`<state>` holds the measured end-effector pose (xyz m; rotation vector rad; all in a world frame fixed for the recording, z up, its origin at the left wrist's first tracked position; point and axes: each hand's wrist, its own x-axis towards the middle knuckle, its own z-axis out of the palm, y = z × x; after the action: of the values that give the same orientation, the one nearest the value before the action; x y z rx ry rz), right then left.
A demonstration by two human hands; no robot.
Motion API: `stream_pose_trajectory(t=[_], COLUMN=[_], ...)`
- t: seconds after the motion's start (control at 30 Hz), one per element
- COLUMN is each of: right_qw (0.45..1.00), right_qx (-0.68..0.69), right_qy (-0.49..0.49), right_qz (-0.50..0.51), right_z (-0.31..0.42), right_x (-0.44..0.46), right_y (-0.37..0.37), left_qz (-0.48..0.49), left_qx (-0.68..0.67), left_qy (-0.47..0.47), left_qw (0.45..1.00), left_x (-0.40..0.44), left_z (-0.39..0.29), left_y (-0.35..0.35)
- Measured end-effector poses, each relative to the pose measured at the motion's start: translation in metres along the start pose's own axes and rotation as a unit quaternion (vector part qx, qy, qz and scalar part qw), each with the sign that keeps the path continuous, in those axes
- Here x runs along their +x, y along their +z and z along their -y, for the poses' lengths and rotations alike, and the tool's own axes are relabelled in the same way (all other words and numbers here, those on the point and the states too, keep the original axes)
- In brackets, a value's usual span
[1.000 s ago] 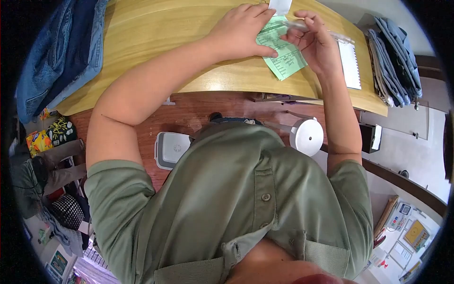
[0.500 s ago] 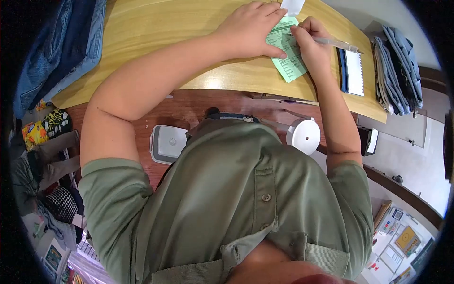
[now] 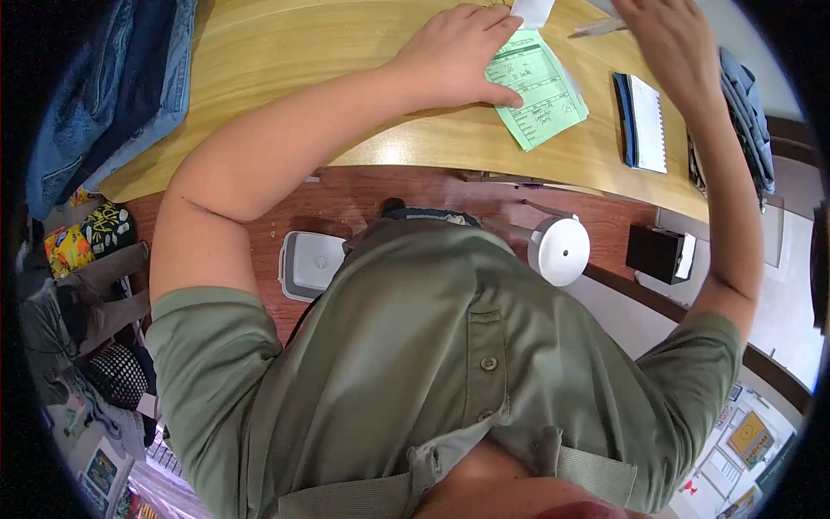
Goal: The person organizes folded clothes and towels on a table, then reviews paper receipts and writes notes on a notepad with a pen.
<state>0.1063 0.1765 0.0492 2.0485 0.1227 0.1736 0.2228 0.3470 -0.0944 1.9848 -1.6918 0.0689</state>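
- Centrally, one green printed form (image 3: 546, 95), paper, with handwritten entries in dark ink; lies aslant on the wooden table (image 3: 320, 52), near its front edge.
- One left hand (image 3: 458, 56), palm down, thumb and fingers spread apart; thumb on the left edge of the form, fingertips at the white paper (image 3: 533, 12) above it.
- One right hand (image 3: 673, 43), raised at the upper right, clear of the form; fingers extended and partly cut off by the picture's edge. Whether they pinch anything, cannot tell.
- One pen (image 3: 596, 29), slim and pale, pointed end towards the form, other end meeting the outline of the right hand; held or lying loose, cannot tell.
- One spiral notebook (image 3: 647, 125), white page uppermost, dark blue cover showing along its left side; on the table, right of the form and apart from it.
- Folded denim jeans (image 3: 745, 108), stacked, beyond the notebook, partly hidden by the right forearm.
- Further denim jeans (image 3: 112, 99), mid and dark blue, at the table's left end.
- One lidded plastic bin (image 3: 316, 259), grey and white, below table level.
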Motion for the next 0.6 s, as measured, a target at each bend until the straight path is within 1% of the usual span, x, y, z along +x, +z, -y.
stream_pose_trajectory(t=[0.03, 0.07, 0.1, 0.13, 0.17, 0.2, 0.23, 0.27, 0.3, 0.33, 0.37, 0.4, 0.43, 0.5, 0.53, 0.57, 0.6], right_qw=[1.0, 0.992, 0.967, 0.987, 0.988, 0.996, 0.995, 0.984, 0.947, 0.854, 0.705, 0.581, 0.439, 0.287, 0.167, 0.185, 0.222], right_qx=[0.001, -0.011, -0.022, 0.019, 0.016, 0.001, 0.036, 0.077, 0.159, 0.387, 0.588, 0.706, 0.802, 0.889, 0.955, 0.938, 0.93], right_qy=[0.003, -0.065, -0.132, -0.121, -0.119, -0.026, 0.07, 0.162, 0.234, 0.282, 0.313, 0.333, 0.343, 0.292, 0.185, 0.234, 0.24], right_qz=[0.002, 0.11, 0.217, 0.101, 0.1, 0.091, 0.059, 0.018, -0.152, -0.203, -0.242, -0.232, -0.216, -0.207, -0.162, -0.177, -0.165], right_z=[0.008, 0.023, 0.037, 0.047, 0.042, 0.033, 0.022, 0.01, -0.001, -0.007, -0.011, -0.002, 0.015, 0.055, 0.066, 0.082, 0.096], right_x=[0.005, 0.013, 0.016, 0.005, 0.001, 0.004, 0.005, 0.006, 0.004, 0.0, -0.002, -0.004, -0.005, 0.002, -0.004, -0.005, -0.009], right_y=[0.0, -0.004, -0.002, 0.009, 0.018, 0.014, 0.022, 0.029, 0.026, 0.031, 0.034, 0.028, 0.021, 0.013, 0.035, 0.038, 0.047], left_qz=[-0.002, 0.0, 0.019, 0.038, 0.035, 0.03, 0.028, 0.025, 0.024, 0.024, 0.024, 0.022, 0.021, 0.027, 0.031, 0.031, 0.035], left_qx=[0.004, 0.005, -0.003, -0.011, -0.009, 0.005, 0.015, 0.015, 0.018, 0.022, 0.023, 0.012, 0.001, -0.003, -0.008, -0.008, -0.006], left_qy=[0.002, 0.004, -0.009, -0.023, -0.021, -0.02, -0.02, -0.022, -0.018, -0.012, -0.012, -0.015, -0.018, -0.015, -0.012, -0.012, -0.016], left_qw=[1.0, 1.0, 1.0, 0.999, 0.999, 0.999, 0.999, 0.999, 0.999, 0.999, 0.999, 1.0, 1.0, 1.0, 0.999, 0.999, 0.999], left_x=[0.0, -0.001, -0.002, -0.002, -0.001, 0.0, 0.0, 0.0, 0.001, 0.0, 0.0, 0.0, 0.0, 0.0, 0.0, 0.0, 0.0], left_z=[-0.001, -0.003, -0.007, -0.01, -0.007, -0.003, -0.002, 0.0, 0.001, 0.001, 0.001, 0.0, -0.001, -0.002, -0.002, -0.002, -0.002], left_y=[-0.002, -0.004, -0.011, -0.015, -0.013, -0.006, -0.002, 0.001, 0.001, 0.002, 0.002, 0.0, -0.002, -0.005, -0.006, -0.005, -0.005])
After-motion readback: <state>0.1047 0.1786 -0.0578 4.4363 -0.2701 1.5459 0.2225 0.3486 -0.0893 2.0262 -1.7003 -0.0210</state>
